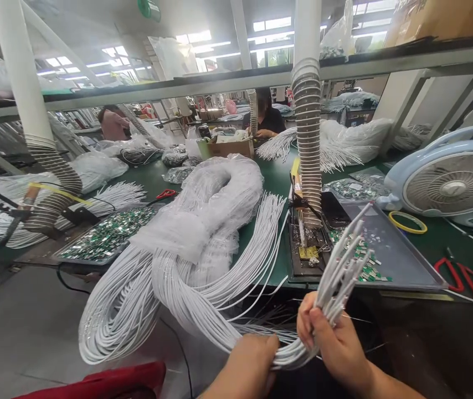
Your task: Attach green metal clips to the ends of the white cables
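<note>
My right hand is closed around a bunch of thin white cables, whose loose ends stick up above my fingers. My left hand grips the same bunch lower down, to the left. From there the cables run back into a large looped cable bundle hanging over the table's front edge. Crumpled clear plastic wrap surrounds part of that bundle. More white cable ends fan out beside it. Just beyond my right hand stand a soldering station and a grey tray with small green circuit boards.
A ribbed extraction hose hangs over the soldering station. A blue fan, a yellow tape roll and red-handled scissors are at right. On the left is a tray of circuit boards. Across the bench sits a person.
</note>
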The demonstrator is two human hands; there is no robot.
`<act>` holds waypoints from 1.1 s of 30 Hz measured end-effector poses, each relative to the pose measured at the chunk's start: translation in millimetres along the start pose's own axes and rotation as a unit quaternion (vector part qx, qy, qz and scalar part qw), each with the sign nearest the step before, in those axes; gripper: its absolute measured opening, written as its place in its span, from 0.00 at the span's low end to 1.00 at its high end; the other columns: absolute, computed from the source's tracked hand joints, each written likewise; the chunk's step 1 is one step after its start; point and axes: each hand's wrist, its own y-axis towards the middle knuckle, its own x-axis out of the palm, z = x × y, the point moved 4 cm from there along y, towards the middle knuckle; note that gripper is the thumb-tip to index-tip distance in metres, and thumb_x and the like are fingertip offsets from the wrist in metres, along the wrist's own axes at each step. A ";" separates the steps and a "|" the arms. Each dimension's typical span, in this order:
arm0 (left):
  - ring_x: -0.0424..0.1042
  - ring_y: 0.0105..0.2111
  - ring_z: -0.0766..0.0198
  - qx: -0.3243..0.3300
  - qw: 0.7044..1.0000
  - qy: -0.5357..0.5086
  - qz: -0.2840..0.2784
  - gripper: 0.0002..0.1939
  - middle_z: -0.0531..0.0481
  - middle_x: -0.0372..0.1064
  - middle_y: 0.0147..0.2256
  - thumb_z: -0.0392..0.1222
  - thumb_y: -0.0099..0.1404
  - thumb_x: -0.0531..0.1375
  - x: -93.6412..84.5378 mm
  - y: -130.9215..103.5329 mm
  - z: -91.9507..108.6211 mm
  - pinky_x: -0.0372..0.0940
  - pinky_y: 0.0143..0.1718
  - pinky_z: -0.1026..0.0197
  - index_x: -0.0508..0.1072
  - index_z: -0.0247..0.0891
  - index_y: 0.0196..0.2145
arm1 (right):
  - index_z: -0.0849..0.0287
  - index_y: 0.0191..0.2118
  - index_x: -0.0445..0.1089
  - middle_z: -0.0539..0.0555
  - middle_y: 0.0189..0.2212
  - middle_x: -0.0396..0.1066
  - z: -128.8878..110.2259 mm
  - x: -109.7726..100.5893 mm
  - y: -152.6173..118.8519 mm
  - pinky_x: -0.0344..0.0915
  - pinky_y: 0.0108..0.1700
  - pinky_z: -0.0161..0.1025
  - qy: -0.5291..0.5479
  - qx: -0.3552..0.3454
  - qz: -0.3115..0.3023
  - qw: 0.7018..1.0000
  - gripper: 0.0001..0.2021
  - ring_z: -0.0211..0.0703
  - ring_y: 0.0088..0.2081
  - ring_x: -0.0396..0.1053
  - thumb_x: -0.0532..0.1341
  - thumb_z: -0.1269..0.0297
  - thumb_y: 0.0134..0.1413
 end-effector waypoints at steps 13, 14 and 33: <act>0.74 0.34 0.50 -0.042 0.980 0.193 0.017 0.09 0.43 0.74 0.31 0.30 0.51 0.51 -71.7 -25.1 -54.3 0.67 0.36 0.52 0.69 0.37 0.29 | 0.56 0.26 0.65 0.46 0.19 0.61 -26.3 -51.3 -27.2 0.63 0.21 0.30 0.150 -0.077 0.169 0.971 0.11 0.31 0.19 0.63 0.58 0.57 0.56; 0.74 0.34 0.50 -0.039 0.980 0.193 0.018 0.10 0.43 0.74 0.31 0.30 0.51 0.51 -69.3 -24.1 -52.6 0.67 0.36 0.53 0.69 0.37 0.29 | 0.56 0.26 0.65 0.46 0.20 0.62 -22.8 -54.2 -28.6 0.63 0.22 0.31 0.149 -0.068 0.172 0.971 0.11 0.32 0.20 0.64 0.59 0.56 0.56; 0.74 0.28 0.60 0.093 0.995 0.037 -0.012 0.06 0.51 0.74 0.29 0.38 0.59 0.52 -51.5 36.3 41.8 0.62 0.26 0.65 0.68 0.41 0.32 | 0.52 0.31 0.71 0.50 0.29 0.68 25.0 -122.5 -65.5 0.69 0.42 0.45 0.158 0.041 0.294 0.942 0.10 0.44 0.36 0.69 0.63 0.52 0.49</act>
